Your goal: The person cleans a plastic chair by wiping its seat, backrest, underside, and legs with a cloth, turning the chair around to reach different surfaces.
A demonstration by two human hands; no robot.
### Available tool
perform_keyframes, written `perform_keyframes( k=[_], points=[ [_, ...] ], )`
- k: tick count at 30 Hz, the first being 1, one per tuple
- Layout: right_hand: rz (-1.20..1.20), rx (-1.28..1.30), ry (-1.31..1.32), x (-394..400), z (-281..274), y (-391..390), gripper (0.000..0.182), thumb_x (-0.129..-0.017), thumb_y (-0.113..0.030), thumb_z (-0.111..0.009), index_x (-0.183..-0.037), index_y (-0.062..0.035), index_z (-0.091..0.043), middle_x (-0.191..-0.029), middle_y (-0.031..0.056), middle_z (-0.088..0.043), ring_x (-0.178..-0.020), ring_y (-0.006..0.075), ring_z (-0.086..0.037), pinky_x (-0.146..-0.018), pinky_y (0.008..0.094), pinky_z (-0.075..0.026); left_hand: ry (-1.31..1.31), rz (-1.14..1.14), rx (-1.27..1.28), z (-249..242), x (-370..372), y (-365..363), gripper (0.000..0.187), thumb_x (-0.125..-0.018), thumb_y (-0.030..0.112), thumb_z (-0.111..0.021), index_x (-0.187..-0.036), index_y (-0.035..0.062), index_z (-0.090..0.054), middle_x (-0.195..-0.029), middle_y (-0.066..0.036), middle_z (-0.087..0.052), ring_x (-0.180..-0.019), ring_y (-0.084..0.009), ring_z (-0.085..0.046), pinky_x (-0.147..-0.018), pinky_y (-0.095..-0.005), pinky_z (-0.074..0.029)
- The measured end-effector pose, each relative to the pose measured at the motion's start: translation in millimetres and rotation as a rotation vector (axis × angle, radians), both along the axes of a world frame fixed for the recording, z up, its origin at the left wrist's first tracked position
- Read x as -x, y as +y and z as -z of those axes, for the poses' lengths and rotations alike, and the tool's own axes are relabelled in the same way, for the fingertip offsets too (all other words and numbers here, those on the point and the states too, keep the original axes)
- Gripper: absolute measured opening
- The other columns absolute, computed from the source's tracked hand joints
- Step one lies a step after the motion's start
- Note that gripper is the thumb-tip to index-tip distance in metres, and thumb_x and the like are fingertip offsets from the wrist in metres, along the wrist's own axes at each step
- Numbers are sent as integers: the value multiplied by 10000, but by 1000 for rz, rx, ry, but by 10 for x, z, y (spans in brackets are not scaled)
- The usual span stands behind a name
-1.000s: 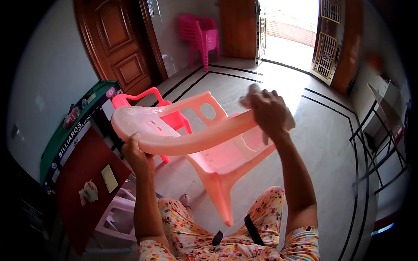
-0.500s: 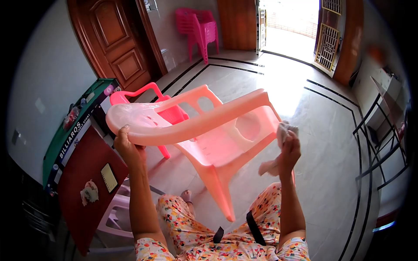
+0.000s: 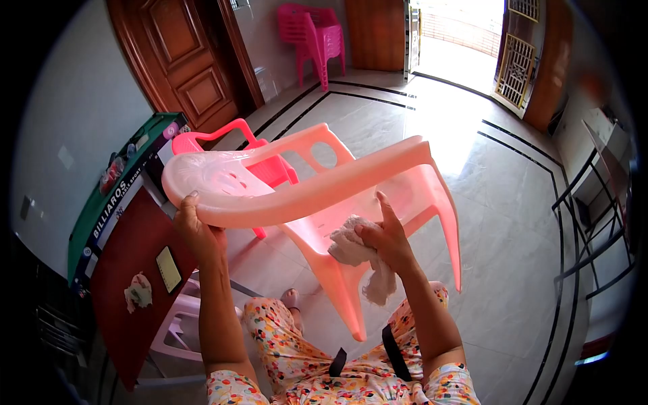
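Within the clamped left fingers [image 3: 190, 201]: one pale pink chair [image 3: 310, 196] | right fingers [image 3: 387, 212] clamped on one pale cloth [image 3: 349, 246] | beyond left fingers: one brighter pink chair [image 3: 273, 171] | left of them: one red desk [image 3: 118, 324]

You are in what appears to be a home. Identify it by the panelled wooden door [image 3: 177, 50], the billiards game [image 3: 112, 208] by the wall, the stacked pink chairs [image 3: 324, 37] and the dark-striped floor [image 3: 499, 223] leading to the bright doorway [image 3: 462, 44].
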State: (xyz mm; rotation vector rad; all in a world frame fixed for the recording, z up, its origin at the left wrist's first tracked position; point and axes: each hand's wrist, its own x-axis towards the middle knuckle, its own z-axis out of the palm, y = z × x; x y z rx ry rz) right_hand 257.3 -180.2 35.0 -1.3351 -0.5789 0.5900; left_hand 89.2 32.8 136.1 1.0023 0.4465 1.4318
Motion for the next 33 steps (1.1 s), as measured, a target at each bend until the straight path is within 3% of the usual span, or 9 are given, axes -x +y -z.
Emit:
perform_keyframes(
  k=[8, 15, 17, 20, 25, 27, 28, 30, 33],
  points=[
    [-75, -135, 112, -71, 138, 74, 530, -791, -111, -607, -1204, -51, -279, -768, 75, -575, -678, 92, -552, -605, 232, -450, -17, 13, -47, 84, 52, 81, 298, -788, 157, -508, -947, -93, -537, -905, -132, -555, -771, -199, -595, -666, -315, -514],
    [-175, -261, 222, -111, 200, 73, 517, -803, -95, -598, -1210, -54, -282, -776, 77, -576, -688, 96, -559, -575, 236, -454, -47, -7, -46, 67, 37, 47, 287, -780, 151, -524, -925, -95, -547, -884, -126, -559, -774, -196, -590, -687, -317, -511],
    [66, -171, 28, 34, 164, 90, 482, -819, -104, -587, -1200, -53, -296, -789, 79, -572, -702, 101, -558, -578, 232, -453, -45, -5, -41, 45, 31, 6, 284, -778, 152, -527, -919, -94, -548, -875, -121, -559, -768, -194, -590, -685, -315, -512],
    [336, -276, 73, 303, 142, 98, 411, -850, -142, -555, -1175, -37, -326, -840, 99, -581, -727, 110, -547, -622, 225, -447, -32, 12, -39, 25, 32, -42, 276, -777, 152, -526, -905, -92, -548, -860, -113, -556, -762, -190, -590, -682, -315, -513],
    [500, -335, -10, 689, 110, 176, 319, -853, -163, -562, -1115, -30, -435, -882, 102, -573, -751, 112, -533, -634, 224, -435, -55, 22, -52, 65, 34, 4, 272, -778, 147, -518, -900, -94, -546, -853, -109, -556, -743, -188, -591, -648, -322, -518],
    [597, -376, -741, 759, 113, 254, 284, -765, -118, -650, -1010, -59, -518, -839, 71, -562, -681, 153, -534, -610, 267, -442, -53, 0, -34, 27, 13, -51, 274, -778, 148, -517, -899, -96, -545, -855, -110, -557, -741, -187, -591, -645, -322, -518],
    [600, -378, -740, 747, 98, 280, 284, -765, -118, -650, -1010, -59, -518, -839, 71, -562, -681, 153, -534, -610, 267, -442, -52, -22, -14, 6, 5, -72, 275, -778, 149, -516, -898, -97, -544, -856, -110, -557, -739, -187, -592, -641, -322, -518],
    [523, -260, -1417, 654, 35, 358, 277, -682, -138, -683, -937, -119, -577, -873, 58, -563, -706, 181, -541, -595, 281, -435, -35, -5, -16, 30, 34, -67, 277, -778, 148, -515, -900, -99, -543, -860, -114, -557, -742, -187, -592, -641, -322, -518],
    [406, -317, -1675, 507, 4, 479, 239, -642, -177, -681, -869, -174, -608, -906, 27, -569, -752, 160, -541, -580, 288, -427, -9, -13, -15, 19, 41, -130, 274, -778, 150, -515, -889, -99, -543, -853, -117, -558, -732, -189, -594, -632, -319, -518]
  ],
)
